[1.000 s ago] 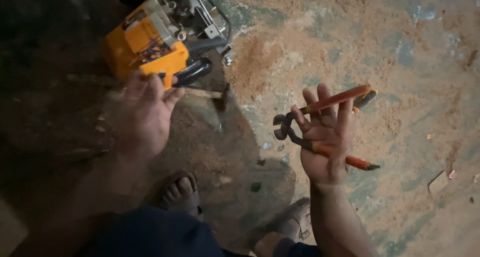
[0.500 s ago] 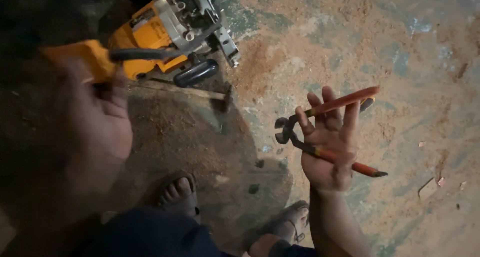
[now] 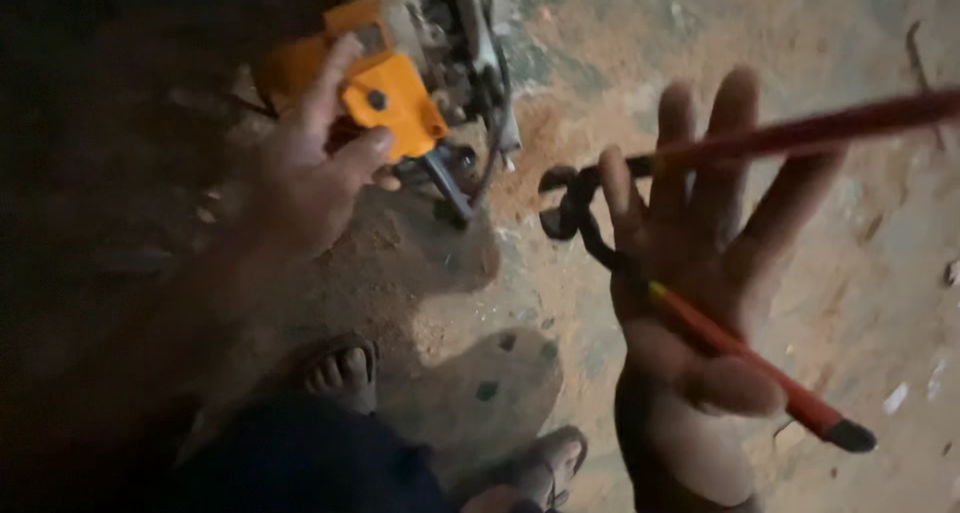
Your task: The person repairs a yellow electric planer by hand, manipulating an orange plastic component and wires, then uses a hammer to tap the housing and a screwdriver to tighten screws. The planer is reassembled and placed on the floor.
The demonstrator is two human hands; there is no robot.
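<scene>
My right hand (image 3: 700,263) holds a pair of pincers (image 3: 700,173) with red handles spread wide, the dark jaws at the left by my fingers. One handle runs up to the right, the other lies across my palm under my thumb. My left hand (image 3: 315,168) grips the orange handle of a yellow-orange power tool (image 3: 400,83) that rests on the dusty floor at upper centre.
Sawdust covers the concrete floor (image 3: 600,63) around the tool. My two feet in sandals (image 3: 345,368) show at the bottom, above a dark trouser leg. The left side lies in deep shadow. Small debris bits lie at the right edge.
My left hand has moved onto the power tool's orange handle and closed on it. The view has come much closer; my right hand still holds the opened pincers.
</scene>
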